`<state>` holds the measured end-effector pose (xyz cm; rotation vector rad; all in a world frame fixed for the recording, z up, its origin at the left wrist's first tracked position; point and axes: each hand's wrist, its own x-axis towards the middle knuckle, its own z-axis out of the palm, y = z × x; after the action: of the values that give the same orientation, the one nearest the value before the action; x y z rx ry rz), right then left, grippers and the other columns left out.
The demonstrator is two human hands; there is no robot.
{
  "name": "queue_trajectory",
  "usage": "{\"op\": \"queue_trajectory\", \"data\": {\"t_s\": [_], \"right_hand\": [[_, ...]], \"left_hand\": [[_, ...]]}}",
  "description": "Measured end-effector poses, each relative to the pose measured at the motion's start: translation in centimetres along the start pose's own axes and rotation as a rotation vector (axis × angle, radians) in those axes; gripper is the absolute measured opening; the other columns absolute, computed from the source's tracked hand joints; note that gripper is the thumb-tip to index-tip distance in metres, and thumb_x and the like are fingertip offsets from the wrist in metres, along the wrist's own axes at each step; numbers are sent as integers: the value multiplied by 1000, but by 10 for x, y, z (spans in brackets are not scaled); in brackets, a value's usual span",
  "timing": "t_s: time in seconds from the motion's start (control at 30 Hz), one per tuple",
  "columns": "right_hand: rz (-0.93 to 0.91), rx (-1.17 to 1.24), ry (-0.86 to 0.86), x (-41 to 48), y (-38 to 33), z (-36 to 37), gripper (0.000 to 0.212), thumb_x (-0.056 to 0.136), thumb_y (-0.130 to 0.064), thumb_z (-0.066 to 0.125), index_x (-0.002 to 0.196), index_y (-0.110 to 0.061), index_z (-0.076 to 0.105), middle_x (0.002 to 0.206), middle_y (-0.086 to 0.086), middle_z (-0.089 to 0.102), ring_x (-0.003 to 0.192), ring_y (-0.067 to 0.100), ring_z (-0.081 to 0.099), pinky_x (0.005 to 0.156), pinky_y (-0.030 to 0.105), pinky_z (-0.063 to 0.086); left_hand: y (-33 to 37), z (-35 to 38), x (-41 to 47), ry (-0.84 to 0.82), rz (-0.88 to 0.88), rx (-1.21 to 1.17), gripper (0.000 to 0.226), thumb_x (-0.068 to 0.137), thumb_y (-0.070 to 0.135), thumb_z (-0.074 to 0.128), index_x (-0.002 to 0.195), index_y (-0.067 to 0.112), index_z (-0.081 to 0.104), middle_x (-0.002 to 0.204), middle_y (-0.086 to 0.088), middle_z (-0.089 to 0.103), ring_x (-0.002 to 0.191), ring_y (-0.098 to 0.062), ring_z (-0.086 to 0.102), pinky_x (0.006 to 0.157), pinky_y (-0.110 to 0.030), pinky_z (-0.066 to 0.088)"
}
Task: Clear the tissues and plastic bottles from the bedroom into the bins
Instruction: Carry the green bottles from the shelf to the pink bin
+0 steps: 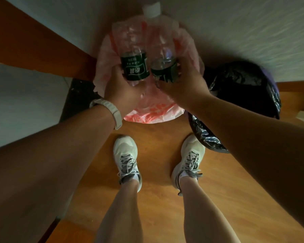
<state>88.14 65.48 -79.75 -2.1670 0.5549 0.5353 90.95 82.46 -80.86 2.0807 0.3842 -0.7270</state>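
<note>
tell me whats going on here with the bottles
A person stands on the wooden floor over the pink-lined bin, with a clear plastic bottle bearing a dark green label in each hand. The left hand grips the left-hand bottle, and the right hand grips the right-hand bottle, whose white cap points toward the wall. Both bottles hang above that bin and neither is let go yet. A black-lined bin sits just to its right.

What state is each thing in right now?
left bottle: clear, gripped by left hand, above the pink-lined bin.
right bottle: clear, white cap on, gripped by right hand, above same bin.
pink-lined bin: open, liner over rim.
black-lined bin: beside it, on floor.
</note>
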Motion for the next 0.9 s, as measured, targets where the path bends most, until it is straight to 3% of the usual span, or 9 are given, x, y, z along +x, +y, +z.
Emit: {"op": "queue_trajectory", "data": {"t_s": [0.07, 0.17, 0.23, 0.3, 0.47, 0.63, 0.77, 0.9], "right_hand": [[-30, -53, -40, -1, 8, 8, 88, 74, -55, 72, 144, -24, 29, 121, -9, 62, 103, 10, 61, 76, 24, 49], [-3, -103, -58, -8, 10, 4, 73, 76, -52, 70, 136, -22, 40, 115, -8, 59, 99, 14, 57, 71, 24, 42], [-10, -131, -67, -16, 7, -7, 61, 78, -47, 67, 129, -22, 46, 109, -7, 55, 94, 16, 56, 64, 24, 39], [-33, -159, -86, -25, 2, -18, 52, 81, -39, 63, 128, -22, 49, 114, -3, 56, 94, 17, 57, 66, 26, 42], [-144, -322, -120, -50, -30, -55, 54, 87, -39, 57, 138, -28, 42, 133, 0, 51, 102, 20, 57, 73, 32, 48], [-251, -488, -86, -88, -81, -106, 56, 89, -46, 52, 140, -29, 38, 136, 0, 51, 119, 25, 49, 86, 39, 48], [-300, -556, -31, -132, -126, -150, 52, 89, -49, 46, 136, -28, 44, 130, 1, 55, 114, 26, 53, 89, 41, 48], [-319, -611, 56, -182, -161, -193, 46, 90, -51, 46, 127, -25, 53, 124, 0, 58, 111, 24, 54, 88, 40, 46]], "left_hand": [[-3, 3, 0, 19, -2, 21, 54, 77, 30, 79, 122, 24, 49, 99, 14, 62, 87, -3, 61, 69, -19, 51], [1, -2, -11, 0, 21, 66, 57, 78, 35, 75, 128, 28, 48, 115, 11, 61, 101, -9, 59, 87, -31, 50], [8, -12, -22, -31, 14, 105, 60, 80, 35, 73, 134, 28, 46, 122, 9, 58, 105, -10, 57, 88, -29, 48], [17, -24, -33, -52, 22, 141, 55, 84, 29, 67, 135, 26, 47, 126, 6, 57, 105, -11, 56, 87, -28, 46], [60, -63, -59, -108, 238, 374, 50, 88, 23, 63, 137, 23, 50, 142, 1, 49, 124, -16, 49, 93, -20, 36], [114, -105, -98, -134, 484, 589, 46, 89, 23, 65, 134, 15, 54, 129, -9, 57, 112, -25, 56, 83, -25, 39], [155, -131, -139, -109, 669, 696, 46, 86, 22, 67, 129, 13, 57, 120, -11, 62, 104, -32, 59, 82, -35, 48], [197, -151, -182, -99, 775, 729, 47, 85, 28, 64, 131, 21, 54, 125, -5, 59, 108, -30, 56, 85, -43, 50]]}}
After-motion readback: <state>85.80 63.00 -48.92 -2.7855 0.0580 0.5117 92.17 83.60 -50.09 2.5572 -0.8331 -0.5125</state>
